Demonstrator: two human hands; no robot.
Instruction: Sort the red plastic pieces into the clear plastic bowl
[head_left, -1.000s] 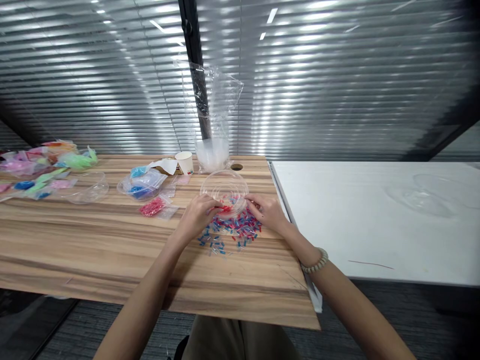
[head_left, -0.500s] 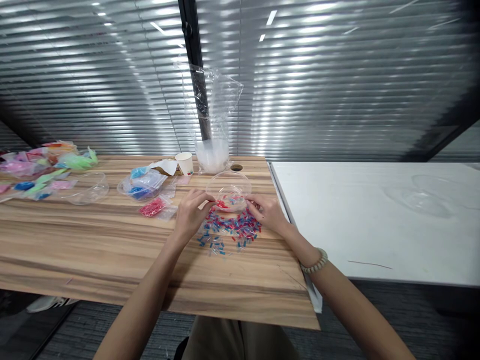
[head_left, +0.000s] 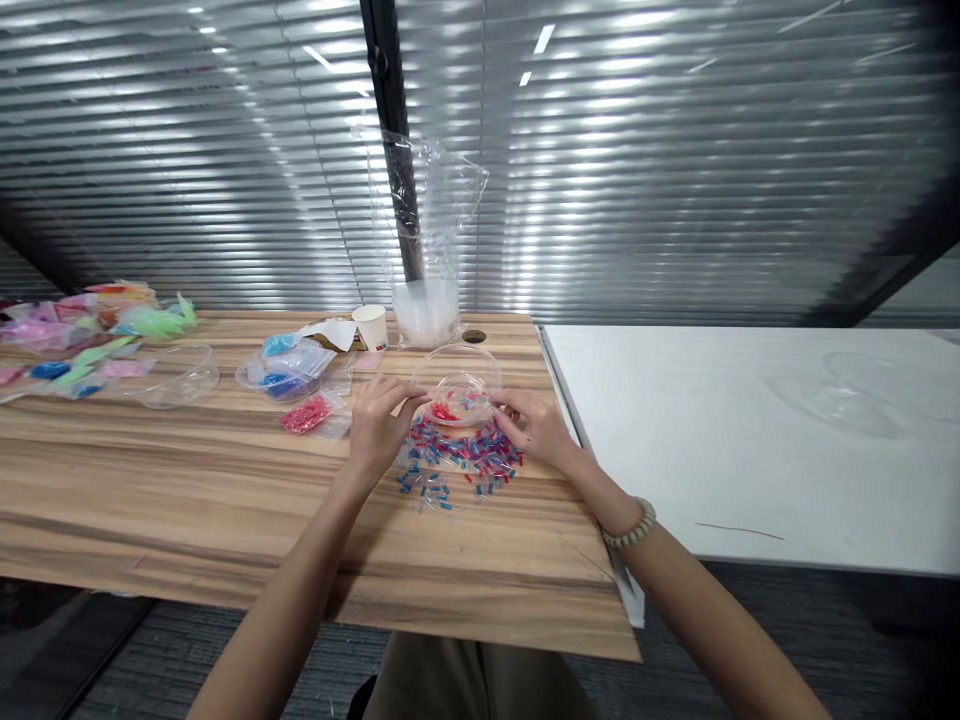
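A clear plastic bowl (head_left: 459, 378) stands on the wooden table, with some red and a few blue pieces inside. My left hand (head_left: 381, 420) is closed at the bowl's left edge, thumb and fingertips together; what it pinches is too small to name. On the right edge, my right hand (head_left: 531, 425) is closed too, its fingertips near the rim, and anything between them is hidden. Just in front of the bowl lies a loose spread of small red, blue and clear pieces (head_left: 469, 450), between my two hands.
Left of my hands are a bag of red pieces (head_left: 304, 415), a bowl holding blue bags (head_left: 281, 375) and a paper cup (head_left: 370, 327). Behind stands a plastic bag of cups (head_left: 426, 310). Colourful bags (head_left: 56, 330) lie far left; a white table (head_left: 720, 430) adjoins at right.
My left hand has shifted very slightly left. The right hand, the bowl and the loose pieces look almost the same.
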